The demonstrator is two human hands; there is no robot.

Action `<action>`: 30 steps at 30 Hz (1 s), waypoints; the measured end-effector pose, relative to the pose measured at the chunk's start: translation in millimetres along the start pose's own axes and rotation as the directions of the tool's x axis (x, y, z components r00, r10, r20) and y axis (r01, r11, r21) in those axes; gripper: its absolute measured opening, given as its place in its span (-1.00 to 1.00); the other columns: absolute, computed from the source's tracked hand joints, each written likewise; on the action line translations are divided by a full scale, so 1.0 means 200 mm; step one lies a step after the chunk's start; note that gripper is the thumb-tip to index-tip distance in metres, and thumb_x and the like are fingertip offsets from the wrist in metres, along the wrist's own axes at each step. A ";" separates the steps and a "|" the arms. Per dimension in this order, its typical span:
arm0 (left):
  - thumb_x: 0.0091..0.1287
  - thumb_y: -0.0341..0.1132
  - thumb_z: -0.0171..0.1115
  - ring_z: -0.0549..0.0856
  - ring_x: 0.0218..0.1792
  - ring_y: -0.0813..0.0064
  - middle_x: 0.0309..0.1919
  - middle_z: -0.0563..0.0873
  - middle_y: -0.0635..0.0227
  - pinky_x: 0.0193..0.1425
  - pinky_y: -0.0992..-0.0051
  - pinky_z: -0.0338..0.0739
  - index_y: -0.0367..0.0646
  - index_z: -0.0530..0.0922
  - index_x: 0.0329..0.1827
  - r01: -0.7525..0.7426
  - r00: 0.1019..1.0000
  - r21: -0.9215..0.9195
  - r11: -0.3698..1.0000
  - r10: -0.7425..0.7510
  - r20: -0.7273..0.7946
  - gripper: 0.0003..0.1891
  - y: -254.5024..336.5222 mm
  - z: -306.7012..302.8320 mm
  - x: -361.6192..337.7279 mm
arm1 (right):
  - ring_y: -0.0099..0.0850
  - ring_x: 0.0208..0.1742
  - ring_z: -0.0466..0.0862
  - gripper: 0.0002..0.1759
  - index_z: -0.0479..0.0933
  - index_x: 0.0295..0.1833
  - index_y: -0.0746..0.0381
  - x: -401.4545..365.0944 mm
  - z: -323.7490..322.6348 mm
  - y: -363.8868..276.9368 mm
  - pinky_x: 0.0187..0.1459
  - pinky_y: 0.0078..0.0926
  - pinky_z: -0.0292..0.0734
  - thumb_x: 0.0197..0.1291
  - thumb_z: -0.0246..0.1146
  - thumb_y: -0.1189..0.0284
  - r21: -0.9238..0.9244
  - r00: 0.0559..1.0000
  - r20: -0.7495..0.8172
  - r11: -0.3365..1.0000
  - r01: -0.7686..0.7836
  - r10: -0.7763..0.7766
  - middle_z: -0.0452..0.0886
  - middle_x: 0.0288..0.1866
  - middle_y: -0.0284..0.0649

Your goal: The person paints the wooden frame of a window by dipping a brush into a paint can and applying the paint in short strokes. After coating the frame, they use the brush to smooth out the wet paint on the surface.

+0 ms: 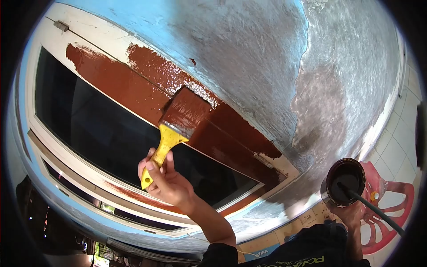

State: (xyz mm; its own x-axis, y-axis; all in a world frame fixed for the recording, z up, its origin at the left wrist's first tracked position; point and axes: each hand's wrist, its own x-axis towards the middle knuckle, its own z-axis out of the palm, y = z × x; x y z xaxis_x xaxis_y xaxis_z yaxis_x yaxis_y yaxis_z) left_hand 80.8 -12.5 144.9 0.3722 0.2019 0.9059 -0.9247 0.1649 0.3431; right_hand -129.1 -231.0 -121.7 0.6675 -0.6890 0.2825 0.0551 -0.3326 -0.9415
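Note:
My left hand is closed around the yellow handle of a wide paintbrush. Reddish-brown paint coats the bristles, which press against the frame of a window. Wet brown paint covers much of that frame, while its upper left end is still cream. At the lower right, my right hand grips a paint can from below and the side. The can's inside is dark, and a green stick leans out of it. Some fingers of the right hand are hidden by the can.
A blue and bare grey wall borders the frame. Dark glass fills the window. A red plastic chair stands on pale floor tiles behind the can. Cardboard with a blue ATIRA label lies low in view.

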 end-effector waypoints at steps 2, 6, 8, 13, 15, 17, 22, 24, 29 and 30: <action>0.37 -0.30 0.06 0.67 -0.14 0.29 -0.09 0.57 0.00 -0.12 0.53 0.70 -0.38 0.39 -0.01 -0.006 1.000 -0.028 1.000 0.005 -0.011 -0.71 0.01 0.01 0.01 | -0.36 -0.12 0.61 -0.28 0.43 0.05 0.24 -0.01 0.01 0.00 -0.09 -0.42 0.56 -0.37 0.52 0.39 0.015 1.000 -0.006 1.000 -0.003 0.003 0.58 -0.06 -0.18; 0.37 -0.31 0.07 0.67 -0.18 0.33 -0.11 0.58 0.02 -0.12 0.53 0.70 -0.38 0.41 -0.04 0.006 1.000 -0.040 0.999 -0.006 0.004 -0.73 0.01 0.08 0.06 | -0.36 -0.12 0.61 -0.28 0.43 0.05 0.24 -0.02 0.00 -0.01 -0.09 -0.43 0.57 -0.36 0.52 0.39 0.040 1.000 -0.005 0.999 -0.003 0.003 0.58 -0.07 -0.18; 0.37 -0.32 0.07 0.68 -0.17 0.32 -0.11 0.59 0.02 -0.11 0.53 0.70 -0.38 0.42 -0.04 -0.005 0.999 -0.020 1.000 0.006 0.034 -0.73 -0.01 0.09 0.08 | -0.37 -0.12 0.61 -0.28 0.43 0.04 0.25 -0.01 0.00 -0.01 -0.10 -0.43 0.57 -0.36 0.52 0.39 0.049 1.000 -0.006 0.999 -0.007 0.007 0.58 -0.07 -0.18; 0.37 -0.30 0.07 0.68 -0.13 0.32 -0.09 0.60 0.03 -0.07 0.53 0.68 -0.38 0.44 -0.03 -0.013 1.000 -0.081 0.997 0.015 0.024 -0.72 0.00 0.06 0.08 | -0.36 -0.11 0.60 -0.28 0.43 0.04 0.25 -0.02 0.00 0.01 -0.09 -0.42 0.56 -0.37 0.52 0.40 0.076 0.999 -0.001 0.996 -0.041 0.041 0.57 -0.06 -0.18; 0.38 -0.29 0.07 0.68 -0.12 0.36 -0.07 0.60 0.05 -0.03 0.54 0.66 -0.39 0.45 0.00 -0.013 0.999 -0.089 0.996 0.016 0.041 -0.70 0.01 0.07 0.09 | -0.36 -0.10 0.60 -0.28 0.42 0.05 0.26 -0.02 0.01 0.02 -0.08 -0.41 0.56 -0.37 0.52 0.40 0.100 0.997 0.013 0.992 -0.073 0.072 0.57 -0.06 -0.17; 0.38 -0.28 0.07 0.68 -0.12 0.36 -0.07 0.59 0.05 -0.02 0.54 0.65 -0.39 0.45 0.00 -0.009 0.998 -0.081 0.997 0.015 0.069 -0.69 0.01 0.10 0.12 | -0.36 -0.09 0.60 -0.27 0.42 0.05 0.26 -0.03 0.01 0.05 -0.08 -0.41 0.56 -0.37 0.52 0.40 0.139 0.992 0.032 0.982 -0.126 0.123 0.56 -0.05 -0.17; 0.37 -0.26 0.08 0.68 -0.11 0.35 -0.07 0.60 0.06 -0.02 0.56 0.65 -0.41 0.46 -0.01 -0.012 0.998 -0.038 0.999 0.014 0.059 -0.67 -0.01 0.09 0.14 | -0.35 -0.08 0.59 -0.26 0.41 0.04 0.27 -0.04 0.02 0.08 -0.07 -0.39 0.55 -0.38 0.52 0.40 0.204 0.980 0.049 0.959 -0.197 0.191 0.55 -0.04 -0.16; 0.38 -0.27 0.08 0.67 -0.11 0.35 -0.07 0.60 0.06 -0.02 0.55 0.65 -0.41 0.46 0.00 -0.008 0.999 -0.052 0.999 0.009 0.035 -0.68 0.00 0.07 0.12 | -0.35 -0.08 0.59 -0.27 0.41 0.04 0.27 -0.03 0.01 0.07 -0.07 -0.39 0.55 -0.38 0.52 0.40 0.171 0.987 0.036 0.972 -0.160 0.156 0.55 -0.05 -0.16; 0.37 -0.28 0.09 0.66 -0.08 0.40 -0.05 0.60 0.07 0.03 0.57 0.63 -0.41 0.46 0.00 -0.023 0.999 -0.090 0.996 0.026 0.039 -0.68 0.00 0.02 0.17 | -0.33 -0.08 0.59 -0.27 0.41 0.04 0.27 0.01 0.01 0.00 -0.07 -0.39 0.55 -0.38 0.52 0.39 0.088 0.999 0.026 0.995 -0.049 0.047 0.55 -0.05 -0.17; 0.37 -0.28 0.09 0.66 -0.08 0.39 -0.05 0.60 0.07 0.04 0.57 0.63 -0.41 0.46 0.00 -0.027 0.999 -0.087 0.996 0.029 0.032 -0.67 0.00 0.01 0.17 | -0.33 -0.08 0.59 -0.27 0.41 0.04 0.27 0.01 0.00 -0.02 -0.07 -0.39 0.55 -0.38 0.52 0.39 0.079 0.999 0.033 0.996 -0.037 0.034 0.55 -0.05 -0.17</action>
State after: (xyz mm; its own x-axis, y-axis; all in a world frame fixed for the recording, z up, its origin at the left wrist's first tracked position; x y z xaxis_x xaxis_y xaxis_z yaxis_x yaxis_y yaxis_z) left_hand 93.6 -7.8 176.9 0.3421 0.1761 0.9230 -0.9237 0.2432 0.2959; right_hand -127.3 -231.4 -117.7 0.6930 -0.6784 0.2438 0.0887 -0.2553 -0.9628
